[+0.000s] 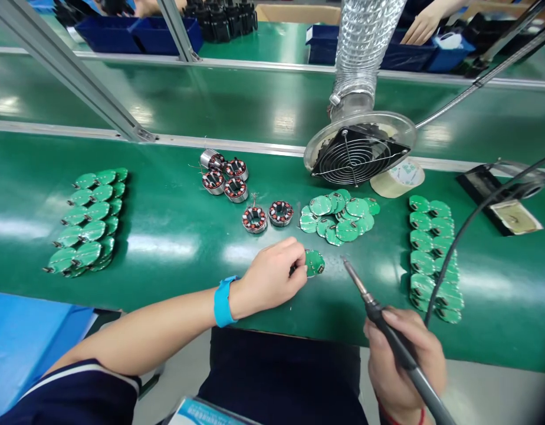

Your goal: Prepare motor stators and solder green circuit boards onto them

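Note:
My left hand (272,274), with a blue band at the wrist, is closed on a round green circuit board (315,263) low over the bench; its fingers cover part of the board. A soldering iron (390,336) is gripped in my right hand (405,360), its bare tip pointing up and left, apart from the board. Just beyond my left hand sit two motor stators (255,219) with copper windings, side by side. A loose heap of green circuit boards (347,230) lies behind the held board.
Stacked boards stand in rows at left (93,230) and right (432,254). More stators (235,190) lie farther back. A fume extractor (361,154) hangs above a tape roll (397,177). At right is a soldering iron stand (506,200). Another person's hand (420,26) reaches over blue bins.

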Demonstrator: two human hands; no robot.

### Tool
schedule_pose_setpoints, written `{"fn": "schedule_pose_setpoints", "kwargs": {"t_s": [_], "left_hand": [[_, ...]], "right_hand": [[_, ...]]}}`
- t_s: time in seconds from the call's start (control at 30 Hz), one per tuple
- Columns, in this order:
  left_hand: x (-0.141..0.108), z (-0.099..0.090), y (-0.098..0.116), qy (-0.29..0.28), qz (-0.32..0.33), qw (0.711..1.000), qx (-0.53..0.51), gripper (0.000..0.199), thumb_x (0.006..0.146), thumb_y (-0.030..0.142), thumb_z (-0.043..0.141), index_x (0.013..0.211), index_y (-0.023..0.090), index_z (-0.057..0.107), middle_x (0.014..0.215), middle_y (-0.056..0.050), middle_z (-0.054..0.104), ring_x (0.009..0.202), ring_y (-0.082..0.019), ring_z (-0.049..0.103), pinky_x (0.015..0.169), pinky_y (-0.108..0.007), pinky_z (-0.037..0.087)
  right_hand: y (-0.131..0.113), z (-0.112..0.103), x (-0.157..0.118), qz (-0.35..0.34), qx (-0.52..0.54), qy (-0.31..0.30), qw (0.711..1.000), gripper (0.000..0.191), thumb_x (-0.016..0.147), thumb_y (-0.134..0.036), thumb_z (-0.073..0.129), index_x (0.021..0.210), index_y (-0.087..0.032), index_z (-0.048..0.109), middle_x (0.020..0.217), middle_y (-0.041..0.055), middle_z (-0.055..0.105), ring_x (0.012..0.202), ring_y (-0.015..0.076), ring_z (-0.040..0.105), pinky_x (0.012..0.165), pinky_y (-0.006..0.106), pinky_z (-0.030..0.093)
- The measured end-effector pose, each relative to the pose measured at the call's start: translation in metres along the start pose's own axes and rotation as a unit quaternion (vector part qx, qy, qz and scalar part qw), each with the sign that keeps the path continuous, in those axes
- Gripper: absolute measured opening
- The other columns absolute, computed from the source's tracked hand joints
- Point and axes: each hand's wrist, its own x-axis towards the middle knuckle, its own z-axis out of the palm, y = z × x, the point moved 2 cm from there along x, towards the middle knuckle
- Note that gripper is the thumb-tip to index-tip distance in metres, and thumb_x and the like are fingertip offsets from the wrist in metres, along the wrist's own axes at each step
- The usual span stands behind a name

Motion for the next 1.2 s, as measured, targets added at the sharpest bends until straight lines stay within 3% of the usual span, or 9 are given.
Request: {"fn": "schedule_pose_setpoints", "kwargs": {"t_s": [0.2, 0.33, 0.47, 0.7, 0.9, 1.2], "left_hand": [[0.0, 0.002, -0.001, 0.009, 0.011, 1.0, 0.007, 0.015, 0.077, 0.008, 0.045, 0.068, 0.018, 0.041, 0.068, 0.002, 0.042, 0.063, -0.012, 0.039, 0.057, -0.026, 0.03], [0.0, 0.002, -0.001, 0.009, 0.018, 1.0, 0.006, 0.015, 0.078, 0.009, 0.045, 0.068, 0.019, 0.04, 0.069, 0.002, 0.041, 0.064, -0.012, 0.039, 0.058, -0.026, 0.03], [0.0, 0.003, -0.001, 0.006, 0.014, 1.0, -0.001, 0.015, 0.079, 0.009, 0.045, 0.069, 0.019, 0.04, 0.069, 0.002, 0.042, 0.064, -0.012, 0.039, 0.058, -0.026, 0.031], [0.0, 0.003, -0.002, 0.013, 0.024, 1.0, 0.001, 0.016, 0.079, 0.008, 0.044, 0.069, 0.019, 0.04, 0.069, 0.001, 0.042, 0.065, -0.013, 0.039, 0.059, -0.027, 0.031], [0.0, 0.003, -0.001, 0.012, 0.022, 1.0, 0.004, 0.015, 0.079, 0.008, 0.044, 0.069, 0.019, 0.04, 0.069, 0.002, 0.042, 0.063, -0.013, 0.038, 0.058, -0.027, 0.031], [0.001, 0.003, -0.002, 0.008, 0.024, 0.999, 0.021, 0.014, 0.078, 0.009, 0.044, 0.069, 0.019, 0.041, 0.068, 0.001, 0.042, 0.064, -0.013, 0.039, 0.059, -0.027, 0.032]], "right_hand": [[-0.007, 0.001, -0.008, -0.022, -0.036, -0.073, 0.996, 0.029, 0.079, -0.015, 0.063, 0.107, -0.019, 0.06, 0.082, 0.004, 0.065, 0.072, 0.0184, 0.064, 0.064, 0.034, 0.055], [-0.009, 0.008, -0.004, -0.013, -0.081, -0.091, 0.992, 0.028, 0.081, -0.018, 0.063, 0.108, -0.022, 0.06, 0.077, 0.0026, 0.067, 0.064, 0.0168, 0.065, 0.056, 0.029, 0.055], [-0.007, 0.011, -0.009, 0.003, -0.106, -0.072, 0.992, 0.029, 0.08, -0.02, 0.066, 0.108, -0.022, 0.062, 0.076, 0.002, 0.07, 0.057, 0.0166, 0.066, 0.053, 0.03, 0.055], [-0.007, 0.011, -0.02, 0.027, -0.11, -0.026, 0.993, 0.038, 0.074, -0.015, 0.072, 0.111, -0.024, 0.065, 0.082, 0.0021, 0.072, 0.064, 0.0188, 0.068, 0.057, 0.033, 0.056], [-0.011, 0.014, -0.014, -0.029, -0.132, -0.053, 0.989, 0.039, 0.076, -0.014, 0.07, 0.114, -0.024, 0.063, 0.069, 0.0, 0.067, 0.06, 0.0191, 0.066, 0.055, 0.033, 0.055], [-0.004, 0.011, -0.018, -0.008, -0.109, -0.059, 0.992, 0.031, 0.081, -0.019, 0.066, 0.111, -0.023, 0.062, 0.072, 0.0016, 0.069, 0.06, 0.0189, 0.067, 0.053, 0.032, 0.056]]}}
